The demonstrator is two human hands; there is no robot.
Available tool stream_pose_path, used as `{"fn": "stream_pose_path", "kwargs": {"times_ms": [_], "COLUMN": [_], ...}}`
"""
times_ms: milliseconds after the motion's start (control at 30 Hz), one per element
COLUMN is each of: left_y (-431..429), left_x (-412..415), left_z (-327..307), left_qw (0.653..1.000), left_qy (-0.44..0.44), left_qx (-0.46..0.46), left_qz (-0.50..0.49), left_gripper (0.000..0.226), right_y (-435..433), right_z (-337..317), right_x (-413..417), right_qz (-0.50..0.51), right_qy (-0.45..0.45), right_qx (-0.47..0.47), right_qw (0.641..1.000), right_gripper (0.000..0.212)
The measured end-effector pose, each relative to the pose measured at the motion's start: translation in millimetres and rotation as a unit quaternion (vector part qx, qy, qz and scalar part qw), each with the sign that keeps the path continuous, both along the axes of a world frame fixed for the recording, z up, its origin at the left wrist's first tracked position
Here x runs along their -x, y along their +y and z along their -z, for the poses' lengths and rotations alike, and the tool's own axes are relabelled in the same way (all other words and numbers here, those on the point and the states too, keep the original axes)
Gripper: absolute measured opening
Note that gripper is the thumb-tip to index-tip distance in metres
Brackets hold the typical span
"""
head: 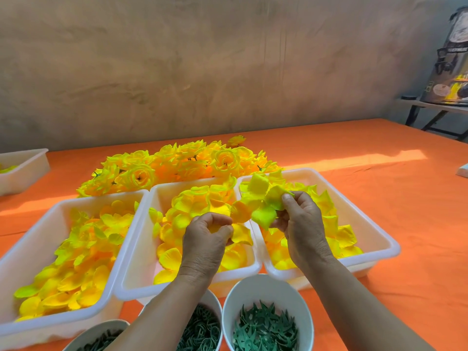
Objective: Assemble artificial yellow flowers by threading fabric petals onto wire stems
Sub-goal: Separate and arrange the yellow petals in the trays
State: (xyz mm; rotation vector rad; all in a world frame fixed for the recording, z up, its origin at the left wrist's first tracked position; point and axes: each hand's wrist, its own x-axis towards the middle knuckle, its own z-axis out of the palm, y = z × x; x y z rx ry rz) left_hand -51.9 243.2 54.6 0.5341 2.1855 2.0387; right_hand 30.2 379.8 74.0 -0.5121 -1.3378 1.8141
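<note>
your two hands are up over the white trays, close to each other but not touching. your left hand [207, 231] is over the middle tray [144, 239], with its fingers curled in, and it holds a yellow petal [241, 234] that sticks out to the right of the fingers. your right hand [301, 224] is over the near left part of the right tray [354, 211]. its thumb and fingers pinch a bunch of petals [263, 198] that fans out up and to the left, so the bunch sits between your two hands and a bit higher than the left one. the low edge of the bunch is just beside the petal in your left hand; you cannot tell if they touch. all three trays hold loose yellow petals, and the left tray [50, 224] is the fullest. behind the trays a pile of finished yellow flowers [177, 163] lies on the orange desk [379, 173]. near you, under your arms, stand three white cups. the right cup [266, 290] holds green leafy bits, the middle cup [214, 300] holds green rings and is partly hidden by your left arm, and the left cup [101, 328] holds dark green pieces. a small white tray [25, 168] sits far off at the left edge of the desk.
</note>
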Motion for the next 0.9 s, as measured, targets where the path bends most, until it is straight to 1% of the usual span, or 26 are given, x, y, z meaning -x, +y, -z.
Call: {"fn": "stream_pose_path", "kwargs": {"times_ms": [133,233,300,367,400,467,500,567,600,633,667,700,767,833,900], "left_y": [-0.7,-1.6,-2.0,-2.1,-2.3,-2.2,-2.2,-2.3,-2.4,-2.5,-2.9,-3.0,-2.7,-2.5,-2.8], "left_x": [-0.9,-0.2,0.3,-0.4,-0.9,-1.6,-1.9,-2.6,-3.0,-3.3,-3.6,-3.5,-3.0,-2.8,-3.2], "left_z": [-0.7,-1.8,-2.1,-2.2,-2.2,-2.0,-2.0,-2.3,-2.5,-2.7,-3.2,-3.6,-3.7,-3.8,-4.1], "left_qw": [1.000,1.000,1.000,0.999,0.999,0.999,0.999,0.999,0.999,0.999,0.999,0.998,0.997,0.997,0.995], "left_qy": [0.010,-0.008,-0.016,-0.017,-0.017,-0.016,-0.015,-0.014,-0.014,-0.015,-0.019,-0.024,-0.036,-0.045,-0.061], "left_qx": [0.006,-0.007,-0.018,-0.027,-0.030,-0.034,-0.035,-0.036,-0.036,-0.038,-0.041,-0.045,-0.049,-0.048,-0.060], "left_qz": [0.002,0.001,0.005,0.011,0.014,0.018,0.020,0.023,0.025,0.026,0.029,0.031,0.037,0.042,0.054], "left_gripper": [0.026,0.027,0.026,0.024,0.023,0.022,0.022,0.023,0.023,0.023,0.022,0.022,0.022,0.022,0.022], "right_y": [6.9,24.7,43.2,57.8,63.0,72.1,75.6,78.1,75.7,70.8,63.2,53.0,27.1,2.6,-14.4], "right_z": [0.8,-6.0,-11.5,-17.1,-18.9,-19.6,-18.8,-16.0,-14.6,-13.4,-12.5,-12.4,-11.5,-7.6,-2.4], "right_x": [4.4,5.6,6.2,5.7,5.7,5.2,4.9,3.9,2.8,1.5,0.4,-0.6,-2.4,-2.5,0.2], "right_qz": [0.048,0.131,0.209,0.251,0.261,0.264,0.249,0.181,0.156,0.147,0.147,0.142,0.089,-0.006,-0.081], "right_qy": [-0.016,-0.026,-0.065,-0.099,-0.114,-0.167,-0.208,-0.305,-0.344,-0.361,-0.347,-0.311,-0.235,-0.198,-0.198], "right_qx": [0.012,0.008,-0.040,-0.109,-0.143,-0.207,-0.233,-0.278,-0.308,-0.347,-0.386,-0.422,-0.464,-0.486,-0.493], "right_qw": [0.999,0.991,0.975,0.957,0.948,0.927,0.917,0.893,0.873,0.853,0.842,0.840,0.849,0.851,0.843], "right_gripper": [0.015,0.013,0.011,0.006,0.007,0.018,0.026,0.044,0.050,0.050,0.045,0.036,0.017,0.010,0.011]}}
